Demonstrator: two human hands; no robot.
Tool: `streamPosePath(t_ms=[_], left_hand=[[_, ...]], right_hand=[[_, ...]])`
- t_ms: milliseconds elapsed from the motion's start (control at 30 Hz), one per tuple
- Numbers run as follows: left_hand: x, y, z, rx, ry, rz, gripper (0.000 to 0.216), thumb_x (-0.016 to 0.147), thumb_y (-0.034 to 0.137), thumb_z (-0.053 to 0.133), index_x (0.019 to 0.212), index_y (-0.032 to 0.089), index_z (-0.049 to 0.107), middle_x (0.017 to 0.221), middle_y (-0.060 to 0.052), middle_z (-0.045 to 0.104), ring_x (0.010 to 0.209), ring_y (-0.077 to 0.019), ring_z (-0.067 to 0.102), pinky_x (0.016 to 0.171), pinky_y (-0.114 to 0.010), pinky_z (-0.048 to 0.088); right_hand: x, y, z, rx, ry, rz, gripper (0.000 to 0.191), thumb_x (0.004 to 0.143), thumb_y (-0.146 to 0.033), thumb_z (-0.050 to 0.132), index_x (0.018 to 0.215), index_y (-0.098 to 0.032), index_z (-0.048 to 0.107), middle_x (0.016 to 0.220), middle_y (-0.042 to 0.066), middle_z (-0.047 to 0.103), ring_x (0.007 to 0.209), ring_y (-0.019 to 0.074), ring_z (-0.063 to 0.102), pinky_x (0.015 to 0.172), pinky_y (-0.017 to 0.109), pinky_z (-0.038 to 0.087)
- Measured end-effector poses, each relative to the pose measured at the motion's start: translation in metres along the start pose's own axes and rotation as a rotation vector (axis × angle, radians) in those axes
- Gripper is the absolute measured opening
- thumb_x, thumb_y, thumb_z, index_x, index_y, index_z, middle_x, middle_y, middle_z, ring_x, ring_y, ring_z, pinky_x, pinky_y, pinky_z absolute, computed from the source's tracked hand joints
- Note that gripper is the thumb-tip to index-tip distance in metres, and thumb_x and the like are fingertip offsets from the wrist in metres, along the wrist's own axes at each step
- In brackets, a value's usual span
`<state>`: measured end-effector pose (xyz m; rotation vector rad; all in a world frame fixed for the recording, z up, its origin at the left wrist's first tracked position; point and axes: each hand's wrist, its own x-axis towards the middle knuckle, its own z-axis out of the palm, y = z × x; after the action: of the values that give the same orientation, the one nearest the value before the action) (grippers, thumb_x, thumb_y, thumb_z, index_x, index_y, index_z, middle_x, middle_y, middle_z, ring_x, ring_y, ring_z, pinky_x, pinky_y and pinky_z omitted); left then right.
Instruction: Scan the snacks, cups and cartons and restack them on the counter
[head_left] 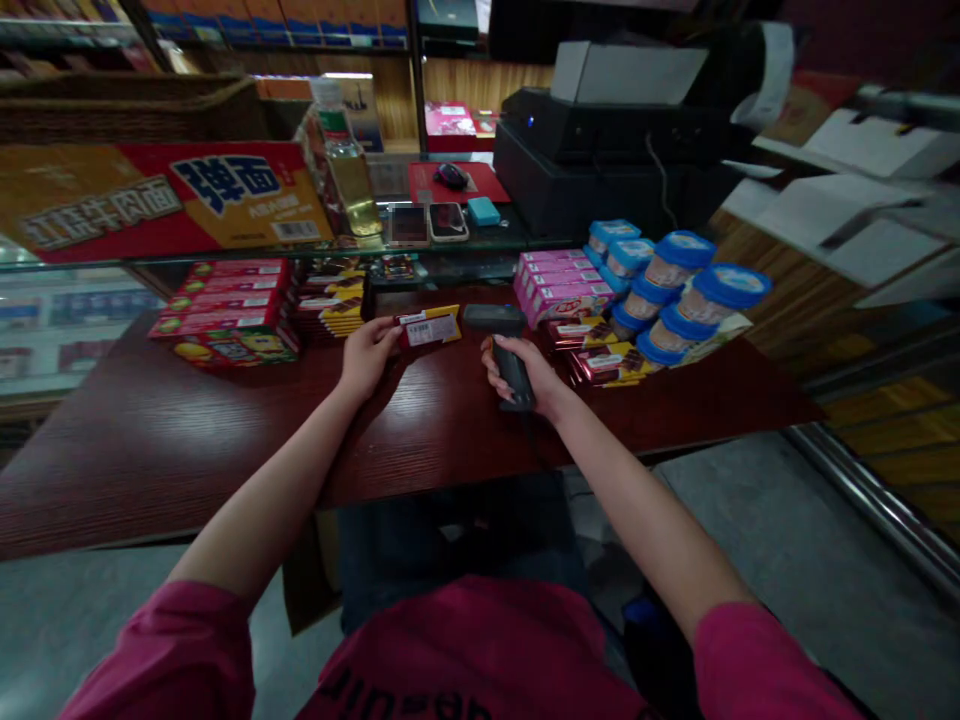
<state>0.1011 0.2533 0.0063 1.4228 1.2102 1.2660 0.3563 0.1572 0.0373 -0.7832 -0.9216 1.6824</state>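
My left hand [369, 352] pinches the left end of a chocolate bar [433, 328], its barcode side turned up, over the dark red table. In my right hand [525, 372] is a black barcode scanner [513, 376], with the fingers wrapped round its handle and its head [493, 317] pointing away from me, just right of the bar. Behind my left hand lies a stack of chocolate bars [342, 303]. To the right of the scanner are more chocolate bars [604, 362] in low piles.
Red snack boxes [232, 312] stand at the left. Pink boxes [562, 285] and stacked blue-lidded tubs [671, 295] are at the right. Behind, a glass shelf holds a large carton [172, 195], a bottle [351, 175], a phone [448, 222] and a mouse [450, 176].
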Motion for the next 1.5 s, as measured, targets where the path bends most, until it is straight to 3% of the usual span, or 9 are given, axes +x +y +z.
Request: streamPosePath(t_ms=[100, 233, 667, 833, 967, 1133, 1233, 1367, 1500], left_hand=[[0.002, -0.002, -0.01, -0.173, 0.029, -0.122, 0.031, 0.084, 0.028, 0.073, 0.111, 0.012, 0.07, 0.097, -0.008, 0.078, 0.08, -0.0158, 0.074, 0.079, -0.032, 0.064], [0.007, -0.005, -0.006, -0.178, 0.074, -0.131, 0.036, 0.082, 0.03, 0.079, 0.112, 0.012, 0.071, 0.094, -0.008, 0.078, 0.082, -0.0168, 0.075, 0.079, -0.033, 0.064], [0.007, -0.002, -0.002, -0.123, 0.095, -0.124, 0.019, 0.088, 0.025, 0.069, 0.103, 0.015, 0.077, 0.072, 0.001, 0.069, 0.067, -0.0122, 0.067, 0.062, -0.02, 0.057], [0.008, -0.005, -0.006, -0.168, 0.03, -0.113, 0.04, 0.084, 0.025, 0.072, 0.123, 0.014, 0.07, 0.096, -0.007, 0.078, 0.083, -0.0174, 0.073, 0.076, -0.028, 0.061], [0.005, -0.004, -0.012, -0.001, -0.046, 0.013, 0.054, 0.08, 0.025, 0.074, 0.132, 0.014, 0.066, 0.106, -0.01, 0.078, 0.095, -0.0208, 0.073, 0.089, -0.035, 0.06], [-0.005, 0.012, -0.026, 0.455, -0.103, 0.238, 0.039, 0.081, 0.024, 0.073, 0.12, 0.021, 0.076, 0.104, -0.007, 0.076, 0.093, -0.0218, 0.07, 0.092, -0.037, 0.057], [-0.016, 0.029, -0.038, 0.6, -0.045, 0.351, 0.035, 0.088, 0.02, 0.066, 0.12, 0.024, 0.077, 0.101, -0.006, 0.074, 0.096, -0.0216, 0.068, 0.09, -0.035, 0.055], [-0.027, 0.05, -0.058, 0.678, 0.157, 0.53, 0.031, 0.098, 0.019, 0.054, 0.117, 0.027, 0.077, 0.105, -0.005, 0.069, 0.1, -0.0193, 0.066, 0.091, -0.031, 0.054], [-0.024, 0.05, -0.078, 0.743, 0.346, 0.543, 0.024, 0.098, 0.02, 0.055, 0.112, 0.024, 0.074, 0.109, -0.006, 0.07, 0.108, -0.021, 0.066, 0.097, -0.032, 0.053]], right_hand=[[0.034, 0.007, 0.013, -0.005, -0.078, 0.096, 0.032, 0.085, -0.046, 0.07, 0.094, -0.018, 0.058, 0.065, -0.005, 0.057, 0.039, 0.0069, 0.043, 0.031, 0.018, 0.03], [0.057, 0.019, 0.02, -0.011, -0.115, 0.15, 0.031, 0.086, -0.046, 0.067, 0.092, -0.018, 0.056, 0.064, -0.006, 0.057, 0.037, 0.0065, 0.041, 0.03, 0.018, 0.029], [0.055, 0.028, 0.019, -0.023, -0.112, 0.134, 0.033, 0.083, -0.049, 0.071, 0.089, -0.019, 0.059, 0.063, -0.006, 0.056, 0.036, 0.0074, 0.043, 0.029, 0.02, 0.034], [0.055, 0.03, 0.017, 0.006, -0.125, 0.125, 0.035, 0.083, -0.05, 0.072, 0.092, -0.02, 0.055, 0.063, -0.006, 0.056, 0.036, 0.0082, 0.043, 0.029, 0.02, 0.033], [0.052, 0.025, 0.016, 0.045, -0.123, 0.125, 0.035, 0.082, -0.05, 0.071, 0.092, -0.021, 0.054, 0.064, -0.007, 0.055, 0.037, 0.0078, 0.041, 0.029, 0.02, 0.032], [0.044, 0.014, 0.012, 0.084, -0.081, 0.07, 0.032, 0.083, -0.049, 0.067, 0.093, -0.021, 0.055, 0.064, -0.007, 0.051, 0.038, 0.0072, 0.037, 0.031, 0.019, 0.03], [0.041, 0.009, 0.009, 0.116, -0.052, 0.03, 0.03, 0.084, -0.048, 0.066, 0.094, -0.021, 0.056, 0.065, -0.006, 0.05, 0.039, 0.0077, 0.036, 0.032, 0.019, 0.029], [0.041, 0.009, 0.007, 0.147, -0.044, 0.026, 0.029, 0.085, -0.046, 0.067, 0.095, -0.021, 0.056, 0.064, -0.006, 0.049, 0.04, 0.008, 0.036, 0.033, 0.019, 0.028], [0.043, 0.013, 0.008, 0.151, -0.071, 0.055, 0.03, 0.083, -0.046, 0.07, 0.095, -0.02, 0.058, 0.065, -0.006, 0.051, 0.04, 0.0078, 0.037, 0.033, 0.018, 0.029]])
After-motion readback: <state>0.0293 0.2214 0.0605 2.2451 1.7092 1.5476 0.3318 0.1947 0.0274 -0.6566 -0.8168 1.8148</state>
